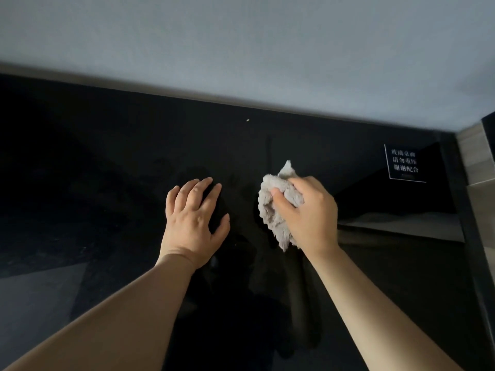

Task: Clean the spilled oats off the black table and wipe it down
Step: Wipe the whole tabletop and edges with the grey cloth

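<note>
The right grip (310,212) has its fingers and thumb curled round a bunched grey cloth (274,210), whose folds bulge out to the left of the knuckles, with one corner poking up beyond the fingertips. The cloth sits low over the glossy black bench (107,162); whether it presses on the surface cannot be told for sure. Just to the left of this grip, with a strip of bare bench between them, the left grip (194,220) lies flat and empty, palm down, its fingers straight and slightly spread on the bench. Farther out, beyond both grips and roughly between them, a single pale oat flake (247,120) lies near the bench's back edge. Well to the right of the right grip, a dark sign (404,163) with white characters sits by the far right corner. A grey wall (241,49) rises behind the bench.
</note>
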A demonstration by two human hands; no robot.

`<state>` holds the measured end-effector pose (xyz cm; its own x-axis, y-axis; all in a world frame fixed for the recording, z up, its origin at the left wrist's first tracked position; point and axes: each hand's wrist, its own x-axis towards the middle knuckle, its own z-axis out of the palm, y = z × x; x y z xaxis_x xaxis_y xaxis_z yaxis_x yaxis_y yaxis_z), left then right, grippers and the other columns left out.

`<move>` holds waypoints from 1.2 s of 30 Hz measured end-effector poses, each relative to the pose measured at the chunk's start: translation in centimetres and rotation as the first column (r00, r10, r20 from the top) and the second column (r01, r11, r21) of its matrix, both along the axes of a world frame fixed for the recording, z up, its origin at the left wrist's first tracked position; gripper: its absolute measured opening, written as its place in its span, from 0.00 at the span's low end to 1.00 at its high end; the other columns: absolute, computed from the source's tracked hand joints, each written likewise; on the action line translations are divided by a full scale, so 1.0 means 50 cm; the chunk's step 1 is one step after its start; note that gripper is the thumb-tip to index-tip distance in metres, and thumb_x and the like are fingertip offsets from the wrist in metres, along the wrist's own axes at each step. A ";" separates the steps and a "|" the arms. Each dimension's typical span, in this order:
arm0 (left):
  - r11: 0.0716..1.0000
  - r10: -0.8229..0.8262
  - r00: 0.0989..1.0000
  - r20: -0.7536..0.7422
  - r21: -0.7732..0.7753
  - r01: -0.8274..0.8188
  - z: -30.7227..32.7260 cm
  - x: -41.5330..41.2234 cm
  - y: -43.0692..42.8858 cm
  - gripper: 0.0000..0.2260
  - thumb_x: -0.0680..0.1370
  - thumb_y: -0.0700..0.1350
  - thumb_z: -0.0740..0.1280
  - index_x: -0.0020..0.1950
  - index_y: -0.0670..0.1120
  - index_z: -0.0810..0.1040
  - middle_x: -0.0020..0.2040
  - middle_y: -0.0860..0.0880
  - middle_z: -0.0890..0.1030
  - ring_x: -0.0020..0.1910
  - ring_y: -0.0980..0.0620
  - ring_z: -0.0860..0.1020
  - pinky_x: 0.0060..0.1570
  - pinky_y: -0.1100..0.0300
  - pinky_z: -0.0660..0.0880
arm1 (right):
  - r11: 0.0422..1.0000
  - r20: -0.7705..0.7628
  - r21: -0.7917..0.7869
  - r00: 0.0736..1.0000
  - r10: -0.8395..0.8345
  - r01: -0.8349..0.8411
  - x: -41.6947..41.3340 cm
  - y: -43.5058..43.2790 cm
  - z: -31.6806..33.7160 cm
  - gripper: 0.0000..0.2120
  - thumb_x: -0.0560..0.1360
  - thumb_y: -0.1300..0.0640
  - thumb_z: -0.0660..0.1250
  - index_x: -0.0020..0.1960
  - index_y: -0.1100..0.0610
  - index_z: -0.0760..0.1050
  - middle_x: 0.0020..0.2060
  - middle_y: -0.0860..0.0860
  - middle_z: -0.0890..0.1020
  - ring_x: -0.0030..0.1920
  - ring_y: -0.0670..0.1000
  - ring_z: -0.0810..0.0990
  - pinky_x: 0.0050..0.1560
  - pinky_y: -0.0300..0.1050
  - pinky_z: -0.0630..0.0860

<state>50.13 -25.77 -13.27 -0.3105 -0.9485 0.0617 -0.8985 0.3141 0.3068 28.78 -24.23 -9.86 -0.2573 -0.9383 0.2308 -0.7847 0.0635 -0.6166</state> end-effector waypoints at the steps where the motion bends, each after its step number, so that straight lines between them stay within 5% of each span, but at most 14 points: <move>1: 1.000 -0.001 1.000 -0.003 -0.006 0.001 0.000 0.000 0.000 0.26 0.76 0.57 0.59 0.69 0.45 0.72 0.69 0.46 0.70 0.70 0.45 0.64 0.72 0.43 0.55 | 1.000 0.004 -0.012 1.000 0.009 -0.009 -0.001 -0.023 0.010 0.11 0.73 0.48 0.69 0.46 0.55 0.80 0.36 0.47 0.77 0.36 0.46 0.76 0.35 0.41 0.74; 8: 1.000 0.001 1.000 -0.018 -0.022 -0.001 -0.001 0.002 -0.002 0.25 0.76 0.56 0.60 0.68 0.45 0.73 0.69 0.46 0.70 0.70 0.44 0.66 0.71 0.42 0.57 | 0.963 -0.207 0.141 0.944 0.256 -0.231 0.027 -0.261 -0.029 0.14 0.74 0.47 0.68 0.56 0.53 0.80 0.52 0.50 0.79 0.50 0.54 0.76 0.45 0.46 0.73; 12: 1.000 0.011 0.999 -0.031 -0.023 -0.012 -0.002 0.000 -0.003 0.24 0.75 0.55 0.60 0.68 0.45 0.74 0.69 0.47 0.71 0.70 0.45 0.66 0.71 0.42 0.58 | 0.991 -0.315 0.107 0.943 0.109 -0.079 0.028 -0.346 -0.052 0.13 0.76 0.46 0.64 0.53 0.54 0.79 0.51 0.51 0.79 0.51 0.54 0.77 0.42 0.47 0.73; 18: 1.000 0.012 1.000 -0.024 -0.011 -0.012 -0.005 -0.001 -0.001 0.25 0.75 0.55 0.61 0.69 0.46 0.73 0.70 0.48 0.70 0.71 0.46 0.65 0.71 0.42 0.57 | 0.978 -0.275 0.024 0.942 -0.194 0.209 -0.010 -0.387 -0.047 0.12 0.76 0.47 0.64 0.51 0.55 0.78 0.51 0.53 0.78 0.49 0.56 0.77 0.41 0.47 0.71; 24: 1.000 0.011 1.000 -0.010 -0.002 -0.011 -0.005 -0.001 0.000 0.25 0.76 0.56 0.60 0.69 0.46 0.72 0.70 0.48 0.69 0.71 0.46 0.65 0.71 0.42 0.57 | 0.992 -0.314 0.056 0.945 -0.091 0.115 -0.052 -0.342 -0.062 0.13 0.76 0.47 0.63 0.53 0.54 0.78 0.53 0.50 0.80 0.54 0.58 0.76 0.48 0.51 0.71; 31: 1.000 0.016 1.000 -0.004 -0.014 -0.017 0.000 -0.002 0.001 0.25 0.75 0.55 0.60 0.69 0.45 0.73 0.69 0.47 0.70 0.70 0.45 0.66 0.70 0.41 0.59 | 0.994 -0.162 0.028 0.981 0.109 -0.106 -0.025 -0.106 -0.055 0.11 0.73 0.48 0.66 0.48 0.54 0.81 0.43 0.48 0.79 0.41 0.49 0.75 0.38 0.41 0.70; 36: 1.000 0.014 1.000 0.001 -0.008 -0.014 0.000 0.000 0.000 0.25 0.75 0.55 0.60 0.69 0.45 0.73 0.69 0.47 0.70 0.69 0.45 0.66 0.71 0.42 0.57 | 0.993 -0.004 0.025 0.993 0.117 -0.117 -0.020 0.019 -0.010 0.15 0.72 0.50 0.67 0.32 0.56 0.71 0.27 0.45 0.71 0.27 0.46 0.69 0.27 0.40 0.67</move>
